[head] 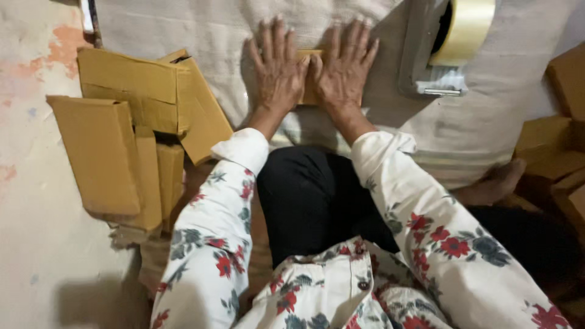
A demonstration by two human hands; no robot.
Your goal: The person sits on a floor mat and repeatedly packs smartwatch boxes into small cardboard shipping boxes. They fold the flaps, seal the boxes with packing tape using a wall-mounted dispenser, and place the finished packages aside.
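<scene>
The left hand (277, 67) and the right hand (343, 67) lie flat, side by side, fingers spread wide and pointing away from the person. They hold nothing; they press down on a small flat piece of brown cardboard (311, 76) that sits on a pale cloth (195, 30) on the floor. Only a little strip of the cardboard peeks out between the two thumbs, so most of it is hidden.

To press it well, I think both palms should push straight down with the same weight, so the piece does not slide on the cloth. Keep the fingers flat and the thumbs close, then smooth outward from the middle to the edges.

Just to the right of the right hand lies a grey tape dispenser (420, 67) with a roll of clear yellowish tape (466, 27). To the left, near the wall, is a pile of flattened brown boxes (131, 128). More brown boxes (557, 152) stand at the far right, well apart from the hands
</scene>
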